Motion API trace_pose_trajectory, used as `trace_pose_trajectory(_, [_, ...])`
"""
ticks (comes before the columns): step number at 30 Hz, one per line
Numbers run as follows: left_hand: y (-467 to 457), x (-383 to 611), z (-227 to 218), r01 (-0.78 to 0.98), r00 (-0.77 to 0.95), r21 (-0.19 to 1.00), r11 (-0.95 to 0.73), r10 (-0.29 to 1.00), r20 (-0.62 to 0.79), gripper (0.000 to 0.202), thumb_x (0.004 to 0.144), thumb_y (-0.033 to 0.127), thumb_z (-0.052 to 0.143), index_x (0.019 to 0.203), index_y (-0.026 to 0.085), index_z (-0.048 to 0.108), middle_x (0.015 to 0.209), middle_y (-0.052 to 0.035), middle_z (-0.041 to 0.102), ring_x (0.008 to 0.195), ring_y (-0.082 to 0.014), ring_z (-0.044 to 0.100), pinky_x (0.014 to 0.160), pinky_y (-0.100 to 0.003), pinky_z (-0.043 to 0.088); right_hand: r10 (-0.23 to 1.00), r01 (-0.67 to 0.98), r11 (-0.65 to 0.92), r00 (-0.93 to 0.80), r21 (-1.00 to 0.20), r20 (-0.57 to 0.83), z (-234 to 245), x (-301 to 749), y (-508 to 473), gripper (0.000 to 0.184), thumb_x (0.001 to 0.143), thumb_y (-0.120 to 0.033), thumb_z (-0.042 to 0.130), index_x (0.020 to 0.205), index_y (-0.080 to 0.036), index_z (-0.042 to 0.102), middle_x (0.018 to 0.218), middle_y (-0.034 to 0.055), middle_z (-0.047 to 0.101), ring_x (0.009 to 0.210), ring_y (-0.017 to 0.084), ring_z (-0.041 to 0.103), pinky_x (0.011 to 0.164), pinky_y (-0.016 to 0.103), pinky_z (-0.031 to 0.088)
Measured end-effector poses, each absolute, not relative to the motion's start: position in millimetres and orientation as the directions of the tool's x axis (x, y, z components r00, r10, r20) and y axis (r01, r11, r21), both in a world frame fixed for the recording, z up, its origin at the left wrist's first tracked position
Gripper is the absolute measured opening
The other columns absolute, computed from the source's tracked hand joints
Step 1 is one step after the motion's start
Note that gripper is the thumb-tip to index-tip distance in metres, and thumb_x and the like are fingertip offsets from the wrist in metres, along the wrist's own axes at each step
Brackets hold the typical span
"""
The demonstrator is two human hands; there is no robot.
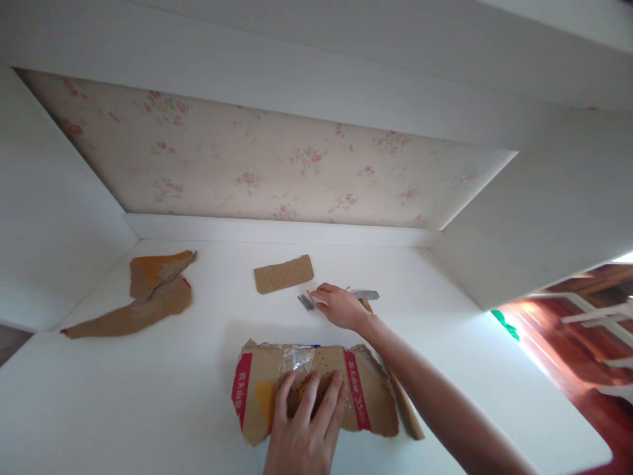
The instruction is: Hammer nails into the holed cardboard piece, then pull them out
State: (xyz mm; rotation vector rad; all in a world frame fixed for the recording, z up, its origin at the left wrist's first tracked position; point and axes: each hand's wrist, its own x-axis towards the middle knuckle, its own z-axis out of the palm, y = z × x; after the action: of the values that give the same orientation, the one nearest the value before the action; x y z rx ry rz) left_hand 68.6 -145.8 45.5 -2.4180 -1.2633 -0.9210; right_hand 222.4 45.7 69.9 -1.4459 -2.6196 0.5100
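My left hand (307, 422) lies with fingers spread on a torn piece of cardboard (380, 389), pressing it to the white surface. The cardboard has red printed strips, clear tape, an orange patch and rows of small dots. Beyond it, my right hand (341, 307) reaches to a small pile of grey nails (305, 303). Its thumb and forefinger pinch at a thin nail (309, 295) beside the pile. Under my right forearm lies a hammer, its metal head (366, 295) beyond the wrist and its wooden handle (408, 409) partly hidden by the arm.
A small brown cardboard strip (285, 274) dotted with holes lies behind the nails. Torn cardboard scraps (148, 310) lie at the left. White panels (524, 211) and a floral back wall (297, 165) enclose the surface. A green object (505, 324) shows past the right edge.
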Motion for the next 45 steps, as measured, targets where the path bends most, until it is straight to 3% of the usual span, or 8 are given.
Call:
trace_pose_trajectory(8, [-142, 69, 45, 0.818, 0.421, 0.000, -0.575, 0.599, 0.681, 0.036, 0.100, 0.026, 0.040, 0.113, 0.026, 0.073, 0.138, 0.0007, 0.061, 0.108, -0.0218, 0.056, 0.119, -0.054, 0.013, 0.787, 0.787, 0.572, -0.606, -0.230, -0.116, 51, 218, 47, 0.024, 0.096, -0.031, 0.062, 0.117, -0.019, 0.064, 0.122, 0.0075, 0.065, 0.104, 0.023, 0.065, 0.089, 0.045, 0.055])
trace_pose_trajectory(22, [-144, 69, 45, 0.806, 0.407, 0.054, -0.589, 0.618, 0.672, 0.038, 0.102, 0.027, 0.037, 0.114, 0.026, 0.073, 0.129, 0.0038, 0.068, 0.108, -0.0215, 0.056, 0.122, -0.053, 0.005, 0.849, 0.853, 0.460, -0.504, -0.245, -0.161, 38, 225, 51, 0.026, 0.096, -0.032, 0.061, 0.119, -0.019, 0.063, 0.121, 0.0074, 0.065, 0.101, 0.022, 0.066, 0.086, 0.044, 0.056])
trace_pose_trajectory(33, [-141, 69, 40, 0.805, 0.397, 0.028, -0.593, 0.573, 0.718, 0.035, 0.101, 0.026, 0.041, 0.115, 0.026, 0.073, 0.124, -0.0007, 0.070, 0.105, -0.0208, 0.058, 0.120, -0.053, 0.016, 0.891, 0.909, 0.371, -0.406, -0.189, -0.203, 37, 224, 50, 0.029, 0.096, -0.032, 0.062, 0.121, -0.018, 0.062, 0.122, 0.0080, 0.065, 0.101, 0.023, 0.066, 0.085, 0.044, 0.056])
trace_pose_trajectory(39, [-141, 65, 43, 0.795, 0.457, -0.016, -0.606, 0.582, 0.673, 0.036, 0.100, 0.027, 0.041, 0.117, 0.025, 0.072, 0.129, -0.0012, 0.068, 0.105, -0.0225, 0.058, 0.120, -0.051, 0.014, 0.901, 0.924, 0.353, -0.378, -0.146, -0.215, 38, 222, 45, 0.031, 0.095, -0.032, 0.063, 0.122, -0.017, 0.061, 0.124, 0.0092, 0.064, 0.103, 0.024, 0.066, 0.087, 0.045, 0.056])
trace_pose_trajectory(45, [-141, 63, 43, 0.781, 0.466, -0.002, -0.625, 0.580, 0.668, 0.037, 0.101, 0.028, 0.039, 0.118, 0.024, 0.072, 0.129, 0.0006, 0.068, 0.107, -0.0215, 0.058, 0.121, -0.049, 0.012, 0.914, 0.937, 0.301, -0.337, -0.178, -0.225, 33, 222, 45, 0.032, 0.095, -0.032, 0.063, 0.123, -0.017, 0.060, 0.123, 0.0088, 0.064, 0.101, 0.023, 0.066, 0.085, 0.044, 0.057])
